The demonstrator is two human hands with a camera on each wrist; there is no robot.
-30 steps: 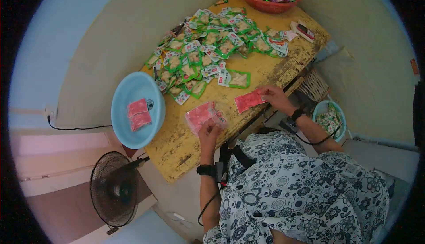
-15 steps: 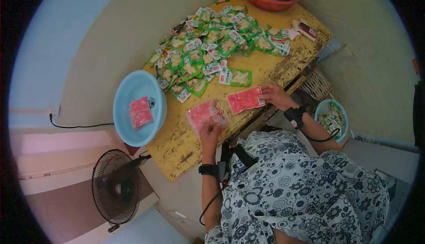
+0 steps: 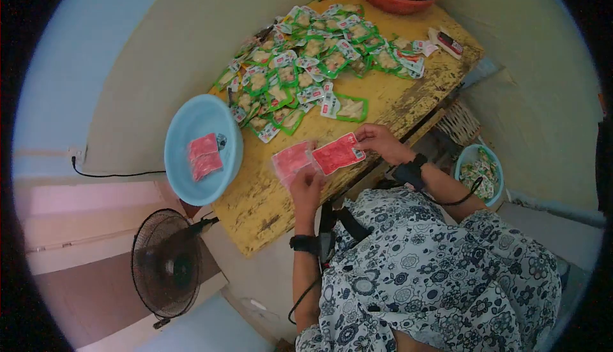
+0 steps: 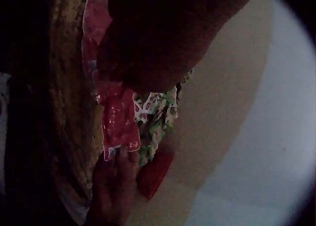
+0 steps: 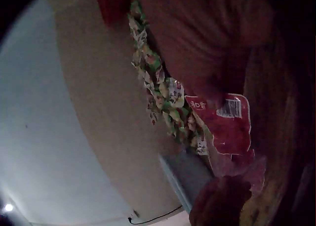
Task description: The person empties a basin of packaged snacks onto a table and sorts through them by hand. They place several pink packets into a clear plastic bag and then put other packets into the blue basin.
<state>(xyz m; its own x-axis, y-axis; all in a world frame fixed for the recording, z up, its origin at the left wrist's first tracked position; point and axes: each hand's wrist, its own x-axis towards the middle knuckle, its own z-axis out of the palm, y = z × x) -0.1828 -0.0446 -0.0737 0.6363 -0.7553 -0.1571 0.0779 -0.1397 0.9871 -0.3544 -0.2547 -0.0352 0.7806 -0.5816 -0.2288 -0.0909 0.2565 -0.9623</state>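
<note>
My right hand point(image 3: 384, 142) pinches the end of a red packet point(image 3: 338, 154), whose far end reaches over a clear bag. That bag with pink packets in it point(image 3: 290, 159) lies near the table's front edge, and my left hand point(image 3: 306, 187) holds its near side between thumb and fingers. In the right wrist view the red packet point(image 5: 229, 129) shows a barcode by the fingers of my right hand point(image 5: 207, 43). The left wrist view has the packet point(image 4: 120, 120) reaching from my right hand point(image 4: 116, 186) to the bag.
Green-and-white packets point(image 3: 300, 64) lie heaped across the yellow table point(image 3: 246, 214). A blue basin point(image 3: 175, 160) at left holds pink bags. At the back stand a red basket point(image 3: 396, 4) and a phone point(image 3: 447, 44). A fan point(image 3: 167, 269) and a bucket point(image 3: 497, 189) flank the table.
My right hand has moved left with the red packet, bringing its far end over the clear bag. My left hand has stayed on the bag.
</note>
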